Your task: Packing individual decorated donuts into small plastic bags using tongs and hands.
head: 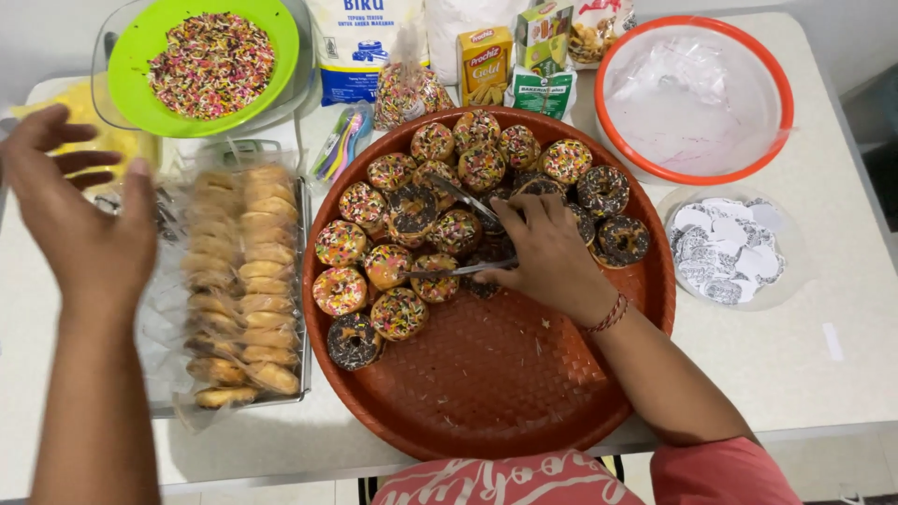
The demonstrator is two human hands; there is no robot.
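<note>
My right hand (547,252) rests over a big round brown tray (505,393) and grips metal tongs (465,198). The tongs' two arms spread toward sprinkle-covered donuts (387,266) packed over the tray's far half. Several chocolate-glazed donuts (354,341) sit among them. My left hand (79,210) hovers with fingers spread, holding nothing, left of a metal tray (303,281) of plain donuts (248,281) wrapped in clear plastic.
A green bowl of coloured sprinkles (213,61) sits in a glass dish at the back left. An orange-rimmed basin (694,98) lined with plastic stands back right. A clear dish of round paper pieces (728,248), bags and boxes of ingredients (485,61) lie behind.
</note>
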